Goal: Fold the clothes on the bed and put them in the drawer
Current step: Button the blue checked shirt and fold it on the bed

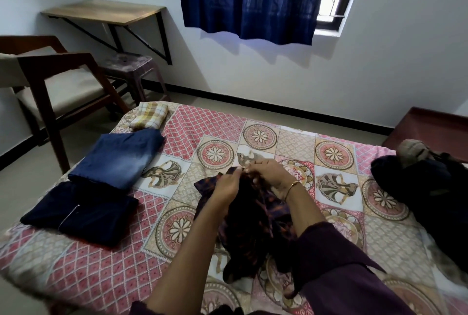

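Folding step in hand. Dark print garment (249,223) lies bunched at bed (291,137) centre, trailing toward 6 o'clock. Left hand (226,185) and right hand (269,175) meet at its 12 o'clock edge, fingers curled and pinching cloth (exact grip blurred). Folded at 9 to 10 o'clock: navy piece (81,213), jeans (119,157), checked cloth (149,114). Unfolded heap (428,188) at 3 o'clock. Drawer not in view. Next, likely: hands part, spread garment flat.

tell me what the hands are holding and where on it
Both hold the dark patterned garment by its top edge: the left hand and the right hand pinch it close together, lifted over the bed.
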Demonstrator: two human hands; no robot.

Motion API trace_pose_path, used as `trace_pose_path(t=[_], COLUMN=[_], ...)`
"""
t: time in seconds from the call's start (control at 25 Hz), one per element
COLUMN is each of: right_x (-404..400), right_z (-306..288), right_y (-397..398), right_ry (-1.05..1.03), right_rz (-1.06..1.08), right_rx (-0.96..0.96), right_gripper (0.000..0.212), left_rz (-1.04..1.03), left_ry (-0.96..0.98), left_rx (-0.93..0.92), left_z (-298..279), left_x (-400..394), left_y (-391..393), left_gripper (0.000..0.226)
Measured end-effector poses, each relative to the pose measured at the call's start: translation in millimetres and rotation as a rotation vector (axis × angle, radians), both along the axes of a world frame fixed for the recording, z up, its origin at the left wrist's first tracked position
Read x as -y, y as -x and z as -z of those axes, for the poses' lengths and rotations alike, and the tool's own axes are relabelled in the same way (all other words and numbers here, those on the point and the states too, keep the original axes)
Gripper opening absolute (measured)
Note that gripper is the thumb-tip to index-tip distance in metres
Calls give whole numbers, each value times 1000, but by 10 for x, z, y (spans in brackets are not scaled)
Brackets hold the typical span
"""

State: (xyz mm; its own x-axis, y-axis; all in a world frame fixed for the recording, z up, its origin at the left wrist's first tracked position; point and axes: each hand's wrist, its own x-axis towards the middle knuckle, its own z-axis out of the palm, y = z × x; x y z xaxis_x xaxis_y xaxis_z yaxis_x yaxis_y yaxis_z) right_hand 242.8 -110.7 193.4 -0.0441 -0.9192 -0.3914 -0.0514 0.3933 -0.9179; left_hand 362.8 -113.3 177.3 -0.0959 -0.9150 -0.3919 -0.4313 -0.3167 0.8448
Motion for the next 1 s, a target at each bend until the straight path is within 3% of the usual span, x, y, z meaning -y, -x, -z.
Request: trace_pose_path(t=[0.08,0.24,0.52,0.72,0.84,0.92,1.0], right_x=[-21,-31,285,650,937,1043,1105], right_z=[270,884,1742,2191,2473,2710,2899], right_y=[102,151,105,258,483,620,713], right_ry=[-118,-304,-302,-182,-172,-268,-344], right_rz=[94,255,360,330,290,154,-43], right_rx=[-98,-111,-192,-636,-888,-944,-891], right_gripper=[25,27,29,16,34,42,40], left_rz=[147,44,111,147,199,297,357], left_ry=[23,-108,-38,153,341,404,316], left_rx=[107,103,156,293,393,474,506], left_z=[412,1016,1414,1770,2023,2253,2426], left_x=[-162,-298,306,998,1537,1863,2076], left_y=[-65,-160,-58,52,106,110,132], left_gripper=[54,43,36,20,23,28,37])
